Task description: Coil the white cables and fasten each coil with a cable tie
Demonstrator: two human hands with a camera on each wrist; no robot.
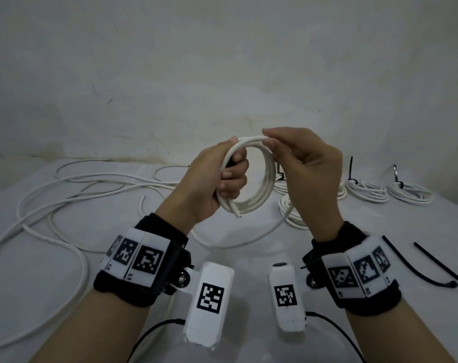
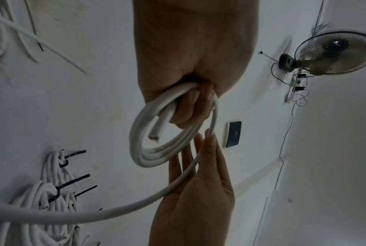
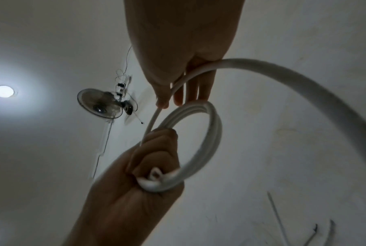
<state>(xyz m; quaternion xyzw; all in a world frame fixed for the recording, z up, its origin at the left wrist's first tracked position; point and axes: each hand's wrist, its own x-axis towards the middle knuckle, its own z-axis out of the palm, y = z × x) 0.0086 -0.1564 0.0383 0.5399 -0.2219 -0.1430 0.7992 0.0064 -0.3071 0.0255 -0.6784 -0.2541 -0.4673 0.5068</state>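
Observation:
My left hand [image 1: 217,184] is raised over the table and grips a small coil of white cable [image 1: 267,176] in its fist, with the cut end [image 1: 238,214] sticking out below. In the left wrist view the coil [image 2: 139,141] hangs from the curled fingers [image 2: 184,113]. My right hand [image 1: 309,166] is at the top of the coil and pinches the running strand between thumb and fingers [image 3: 177,98]. The loose tail [image 1: 248,242] drops from it to the table, and also shows in the wrist views [image 2: 93,216] [image 3: 304,76].
Long loose white cables [image 1: 65,195] sprawl over the left of the white table [image 1: 222,258]. Tied coils with black cable ties [image 1: 366,191] [image 1: 409,193] lie at the back right, another coil [image 1: 290,213] under my right hand. Spare black ties [image 1: 432,268] lie at the right.

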